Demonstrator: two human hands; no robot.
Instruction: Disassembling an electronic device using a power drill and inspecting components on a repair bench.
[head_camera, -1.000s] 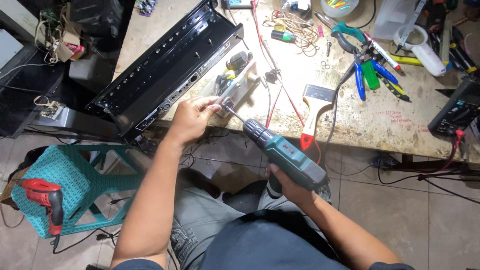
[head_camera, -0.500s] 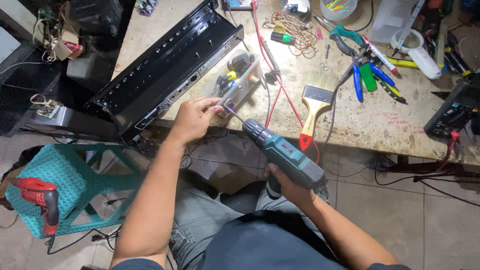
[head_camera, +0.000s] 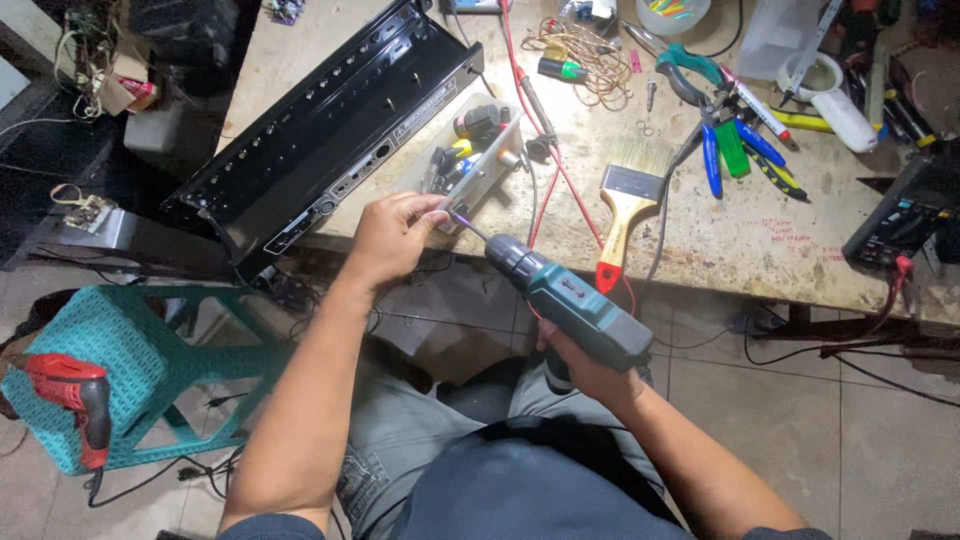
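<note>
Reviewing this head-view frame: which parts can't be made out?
- Driver bit tip: hidden by left hand fingers.
- Grip of green cordless drill: covered by right hand.
- Clear plastic tray contents: too small.
- Black multimeter: cut by right edge.

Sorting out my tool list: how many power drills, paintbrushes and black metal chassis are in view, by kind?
Power drills: 2 (green drill in the right hand; red drill on the teal stool)
Paintbrushes: 1 (paintbrush)
Black chassis: 1 (chassis)
Total: 4
</note>
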